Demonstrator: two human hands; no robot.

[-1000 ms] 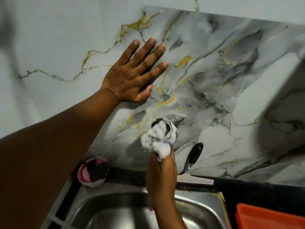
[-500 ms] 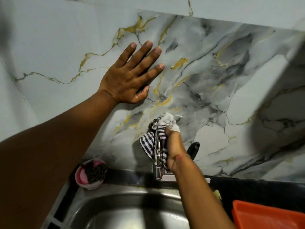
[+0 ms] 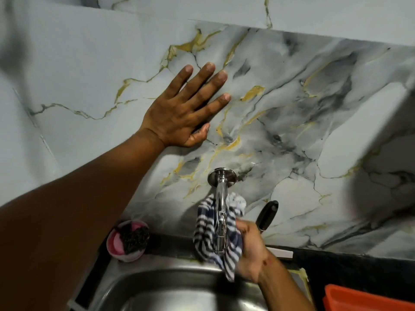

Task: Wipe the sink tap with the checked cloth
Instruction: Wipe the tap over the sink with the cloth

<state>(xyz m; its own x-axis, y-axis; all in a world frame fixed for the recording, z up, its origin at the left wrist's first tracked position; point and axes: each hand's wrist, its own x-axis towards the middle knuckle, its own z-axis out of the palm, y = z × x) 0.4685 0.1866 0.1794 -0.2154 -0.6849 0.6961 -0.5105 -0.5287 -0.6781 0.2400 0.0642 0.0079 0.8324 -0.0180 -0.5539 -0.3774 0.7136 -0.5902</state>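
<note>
Left hand [image 3: 179,113]: pressed flat against the marble-patterned wall [image 3: 292,131], fingers spread and straight, grip apart and holding nothing; forearm runs in from the lower left.
Right hand [image 3: 251,250]: low in the middle of the view, just right of the spout; grip clamped on the checked cloth, fingers mostly hidden by the fabric.
Checked cloth [image 3: 208,234]: dark blue and white, bunched around the lower run of the tap; folds lie on both sides of the spout, and a loose tail hangs down over the basin.
Sink tap [image 3: 221,191]: chrome, fixed to the wall by a round flange; upper stem bare and shining, lower part showing between the cloth folds; the outlet end is partly covered.
Sink [image 3: 157,288]: stainless steel basin directly below the tap, rim meeting the dark bench.
Bench [image 3: 359,272]: black strip running along the foot of the wall.
Pink bowl [image 3: 116,243]: on the bench at the sink's left rear corner, holding a dark scourer [image 3: 134,239].
Black handle [image 3: 267,214]: leaning against the wall right of the tap, its lower part behind the right hand; a pale flat piece [image 3: 283,252] lies on the bench just below it.
Orange tray [image 3: 368,299]: at the lower right corner, only partly in view.
</note>
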